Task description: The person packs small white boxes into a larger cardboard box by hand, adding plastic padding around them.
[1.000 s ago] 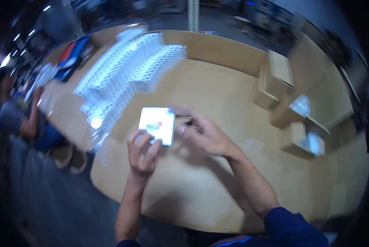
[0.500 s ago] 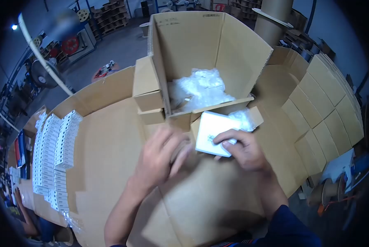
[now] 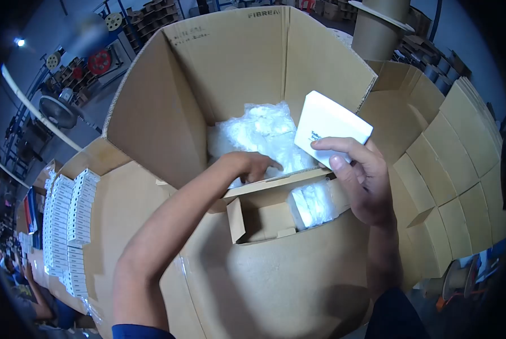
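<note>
My right hand (image 3: 366, 172) pinches a flat white box (image 3: 335, 124) with small dark print near one corner, holding it tilted above the front right of a large open carton (image 3: 236, 62). My left hand (image 3: 256, 166) reaches over the carton's front edge, fingers partly extended beside a heap of clear bubble-wrap bags (image 3: 258, 130). No grip on a bag can be seen there. Just in front of the carton stands a small open cardboard box (image 3: 267, 217). A bubble-wrapped item (image 3: 312, 204) fills its right end.
Rows of small white boxes (image 3: 61, 226) are lined up at the table's left. Stacked brown cartons (image 3: 456, 181) stand on the right. A large spool (image 3: 380, 28) rises behind. Another person's arm (image 3: 35, 288) shows at the lower left.
My left hand has moved forward into the large carton. My right hand has raised the white box up and to the right, uncovering the small box. The camera view has shifted.
</note>
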The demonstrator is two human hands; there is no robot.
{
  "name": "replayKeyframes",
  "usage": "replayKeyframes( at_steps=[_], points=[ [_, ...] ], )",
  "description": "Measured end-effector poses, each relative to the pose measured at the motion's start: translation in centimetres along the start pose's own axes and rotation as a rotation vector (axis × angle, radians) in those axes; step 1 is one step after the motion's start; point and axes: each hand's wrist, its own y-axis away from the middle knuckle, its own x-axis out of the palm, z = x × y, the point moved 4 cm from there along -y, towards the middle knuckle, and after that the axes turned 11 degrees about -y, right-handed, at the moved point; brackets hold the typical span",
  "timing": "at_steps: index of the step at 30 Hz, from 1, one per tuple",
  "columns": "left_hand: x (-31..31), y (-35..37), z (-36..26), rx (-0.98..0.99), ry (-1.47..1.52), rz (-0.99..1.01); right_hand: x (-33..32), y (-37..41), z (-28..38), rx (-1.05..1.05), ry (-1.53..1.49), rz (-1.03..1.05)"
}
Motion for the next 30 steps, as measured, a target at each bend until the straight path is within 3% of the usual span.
replayKeyframes(
  at_steps=[1, 4, 8, 12, 13, 16, 19, 22, 25, 28, 30],
  points=[
    [0.3, 0.2, -0.1, 0.032, 0.076, -0.003, -0.1, 0.2, -0.5, 0.028, -0.009, 0.032],
    [1.3, 0.4, 0.2, 0.107, 0.039, 0.229, -0.5, 0.6, -1.2, 0.069, -0.025, 0.067],
    [3.8, -0.6, 2.8, 0.098, -0.006, 0.191, -0.9, 1.1, -2.0, 0.078, -0.049, 0.028],
    [1.0, 1.9, 0.7, -0.013, 0.009, 0.248, -1.6, 1.2, -2.0, 0.095, -0.028, 0.032],
    [0.4, 2.4, 0.4, 0.050, 0.061, 0.220, -1.7, 1.2, -2.0, 0.094, -0.023, 0.032],
    [-2.6, 4.1, 0.8, -0.102, 0.001, -0.051, -1.9, 1.4, -1.9, 0.073, -0.004, 0.031],
    [-6.0, 5.9, 0.6, -0.328, 0.122, -0.306, -2.1, 1.2, -1.5, 0.040, 0.005, 0.030],
    [-7.8, 7.6, 1.6, -0.202, 0.419, -0.646, -1.9, 0.9, -1.3, 0.044, -0.027, -0.002],
    [-8.6, 10.2, 1.1, -0.220, 0.541, -0.817, -1.6, 0.5, -1.1, 0.108, 0.009, -0.054],
    [-9.1, 12.2, 0.7, -0.241, 0.521, -1.052, -0.9, -0.5, -0.6, 0.171, 0.157, -0.055],
    [-9.0, 13.4, 0.4, -0.209, 0.555, -1.173, 0.2, -1.7, -0.4, 0.097, 0.218, -0.069]
  ],
)
